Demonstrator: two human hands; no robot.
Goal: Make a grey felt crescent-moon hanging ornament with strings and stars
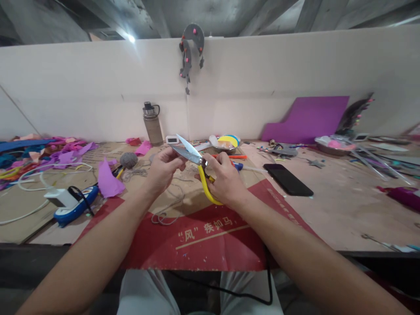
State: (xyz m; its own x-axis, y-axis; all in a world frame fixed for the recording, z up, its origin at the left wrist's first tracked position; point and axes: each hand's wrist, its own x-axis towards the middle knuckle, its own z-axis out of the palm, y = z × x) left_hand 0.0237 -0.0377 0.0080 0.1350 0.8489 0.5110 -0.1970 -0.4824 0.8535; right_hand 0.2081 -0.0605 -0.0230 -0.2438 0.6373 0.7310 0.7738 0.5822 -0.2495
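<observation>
My right hand (223, 179) is closed round the yellow handles of a pair of scissors (193, 159), whose steel blades stand apart and point up to the left. My left hand (163, 169) is curled in a pinch just under the blades, holding something too small to make out, perhaps the grey yarn (170, 205) that trails in loops over the red and brown cardboard (203, 236) below. A grey yarn ball (128, 160) lies a little left of my left hand.
A black phone (288, 179) lies right of my hands. At left are a white charger (61, 197), a blue tool (77, 205), purple paper (110, 179) and coloured scraps (39, 153). A bottle (152, 124) and purple sheet (306, 118) stand by the white wall.
</observation>
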